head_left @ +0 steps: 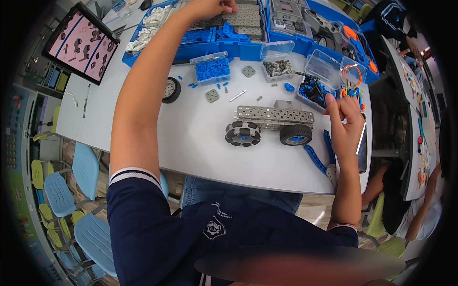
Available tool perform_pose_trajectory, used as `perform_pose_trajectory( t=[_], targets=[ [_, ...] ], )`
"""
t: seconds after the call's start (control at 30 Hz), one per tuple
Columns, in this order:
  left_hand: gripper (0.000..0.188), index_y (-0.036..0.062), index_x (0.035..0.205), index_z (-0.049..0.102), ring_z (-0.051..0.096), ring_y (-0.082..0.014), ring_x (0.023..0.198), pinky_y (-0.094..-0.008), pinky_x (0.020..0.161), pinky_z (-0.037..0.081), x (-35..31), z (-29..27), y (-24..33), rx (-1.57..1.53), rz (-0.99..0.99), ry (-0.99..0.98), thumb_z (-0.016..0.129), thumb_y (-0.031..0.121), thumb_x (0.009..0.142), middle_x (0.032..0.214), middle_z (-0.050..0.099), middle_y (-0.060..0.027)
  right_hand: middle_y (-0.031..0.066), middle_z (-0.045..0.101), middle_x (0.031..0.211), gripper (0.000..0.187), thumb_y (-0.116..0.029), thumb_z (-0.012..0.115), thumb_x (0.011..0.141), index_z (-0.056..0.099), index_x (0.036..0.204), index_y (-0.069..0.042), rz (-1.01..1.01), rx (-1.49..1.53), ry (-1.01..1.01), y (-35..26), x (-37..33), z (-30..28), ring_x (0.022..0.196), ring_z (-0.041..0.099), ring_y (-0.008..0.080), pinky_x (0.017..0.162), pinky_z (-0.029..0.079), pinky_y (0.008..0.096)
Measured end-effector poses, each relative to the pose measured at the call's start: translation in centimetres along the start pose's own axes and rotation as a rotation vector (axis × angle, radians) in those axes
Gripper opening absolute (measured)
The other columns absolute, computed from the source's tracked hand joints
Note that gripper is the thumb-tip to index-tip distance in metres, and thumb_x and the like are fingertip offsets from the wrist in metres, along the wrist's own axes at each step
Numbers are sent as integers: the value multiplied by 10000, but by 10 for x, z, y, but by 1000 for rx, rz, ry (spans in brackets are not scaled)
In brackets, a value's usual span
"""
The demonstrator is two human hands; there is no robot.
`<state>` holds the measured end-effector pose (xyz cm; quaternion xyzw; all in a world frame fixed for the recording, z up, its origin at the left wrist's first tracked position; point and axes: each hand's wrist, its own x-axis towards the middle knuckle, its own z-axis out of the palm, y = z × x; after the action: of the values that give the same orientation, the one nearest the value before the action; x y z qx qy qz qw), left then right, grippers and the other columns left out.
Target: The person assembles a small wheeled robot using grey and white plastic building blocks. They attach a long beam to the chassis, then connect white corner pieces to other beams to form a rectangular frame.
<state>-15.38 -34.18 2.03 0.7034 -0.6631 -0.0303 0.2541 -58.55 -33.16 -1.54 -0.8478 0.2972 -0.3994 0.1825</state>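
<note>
My left hand [213, 7] reaches over the far blue tray, its curled fingertips at the grey perforated plates [244, 21]; the frame edge cuts the hand, and anything in its grip is hidden. Bent fingers and thumb close my right hand [347, 121] beside a clear box of black and blue connectors [312, 91]; I cannot make out what it holds. Between my arms stands a small vehicle frame of grey perforated beams [275, 116]. It carries a grey-and-black roller wheel [243, 134] on the left and a black rubber tyre [296, 135] on the right.
A tablet [82, 44] stands at the far left. Small boxes of blue pegs [213, 69] and grey pieces [278, 68] sit before the blue tray [241, 49]. Blue-handled pliers [318, 159] lie near the right forearm; a loose wheel [171, 90] is by the left. People are at the right.
</note>
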Motion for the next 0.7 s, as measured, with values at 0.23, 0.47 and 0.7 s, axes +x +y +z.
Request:
perform_pose_trajectory(
  t=[0.23,0.47,0.7],
  targets=[
    [222,117,896,781,615,-355,972,-438,903,488,0,2,-3,168,186,96,662,-30,780,979,659,-177,30,389,617,303,-170,741,926,676,679,-8,-23,-22,-9,0,1,-1,669,357,166,608,304,337],
    [391,182,863,786,532,-369,1084,-449,994,439,-3,-1,3,288,214,130,598,-124,707,1058,606,-153,38,411,623,309,-176,745,925,670,678,-5,-22,-24,-31,-1,0,-1,675,372,172,610,311,338],
    [325,178,811,779,541,-356,1073,-439,978,456,-6,-3,1,390,180,199,644,-94,697,1045,614,-140,39,414,625,305,-178,746,923,669,685,-4,-43,-20,-43,-1,0,1,675,376,173,618,319,336]
  ],
)
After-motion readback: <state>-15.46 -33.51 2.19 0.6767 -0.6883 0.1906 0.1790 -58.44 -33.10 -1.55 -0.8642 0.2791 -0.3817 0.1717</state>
